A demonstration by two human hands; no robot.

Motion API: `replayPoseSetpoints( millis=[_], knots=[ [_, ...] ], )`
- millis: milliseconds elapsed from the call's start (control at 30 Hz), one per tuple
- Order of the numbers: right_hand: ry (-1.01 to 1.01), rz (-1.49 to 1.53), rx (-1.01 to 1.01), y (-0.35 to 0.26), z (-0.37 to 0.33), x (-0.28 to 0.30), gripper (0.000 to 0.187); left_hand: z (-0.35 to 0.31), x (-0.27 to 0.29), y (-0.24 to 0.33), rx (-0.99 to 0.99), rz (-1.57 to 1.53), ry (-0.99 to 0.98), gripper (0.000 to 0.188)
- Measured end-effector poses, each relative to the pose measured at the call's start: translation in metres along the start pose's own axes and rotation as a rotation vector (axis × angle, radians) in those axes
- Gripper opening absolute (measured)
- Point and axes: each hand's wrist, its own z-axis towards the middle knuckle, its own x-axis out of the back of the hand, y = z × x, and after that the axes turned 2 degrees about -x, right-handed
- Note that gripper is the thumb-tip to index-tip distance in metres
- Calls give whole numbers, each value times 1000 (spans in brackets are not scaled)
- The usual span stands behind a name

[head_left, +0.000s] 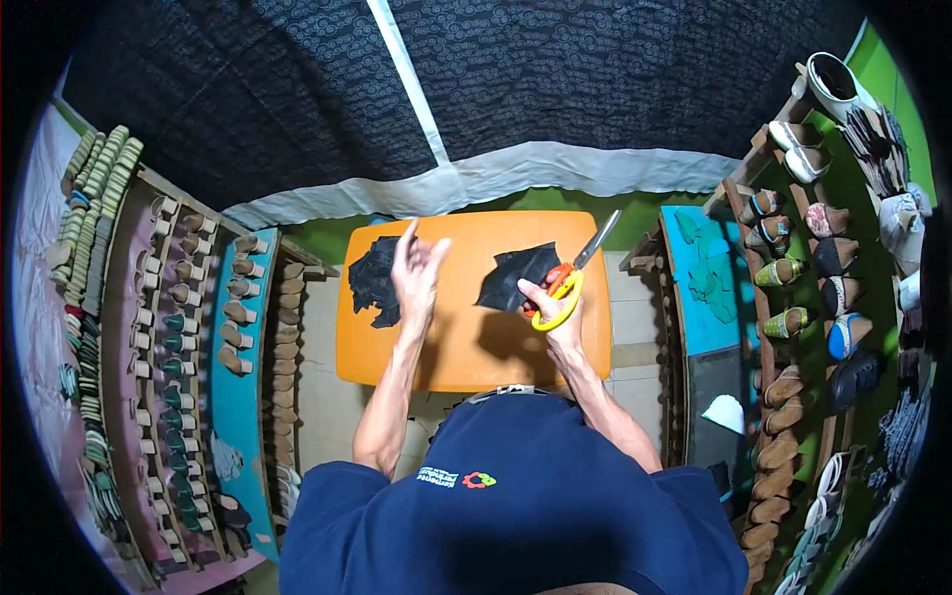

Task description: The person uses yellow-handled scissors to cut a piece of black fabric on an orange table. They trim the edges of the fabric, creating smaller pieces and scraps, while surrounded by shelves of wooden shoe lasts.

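My right hand (555,309) is closed round a pair of scissors (565,299) with yellow and orange handles. Their metal blades point up to the far right. A black piece of thin sheet material (514,270), leather or cloth, extends left from the same hand, and its near edge seems pinched under the thumb. Above the left half of the orange table (446,357), my left hand (418,273) is raised with its fingers apart, holding nothing. Beside it on the tabletop lies a crumpled heap of black material (373,283) with ragged edges.
Racks of shoes and shoe forms (183,347) stand along the left. More shoes (793,268) line a rack on the right, near a turquoise surface (684,327) bearing green scraps (712,273). A dark patterned curtain (297,99) hangs beyond the table.
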Motion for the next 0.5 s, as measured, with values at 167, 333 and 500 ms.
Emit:
replayPoseSetpoints(
  millis=[167, 333, 500],
  knots=[
    [26, 156, 96, -6, 0, -13, 43, -101, -23, -8, 403, -522, -348, 91],
    [-20, 150, 88, 8, -2, -17, 37, -110, -72, 8, 206, -978, -222, 89],
    [-127, -183, 59, 0, -15, -11, 24, -62, -78, 11, 231, -856, 17, 50]
  ],
)
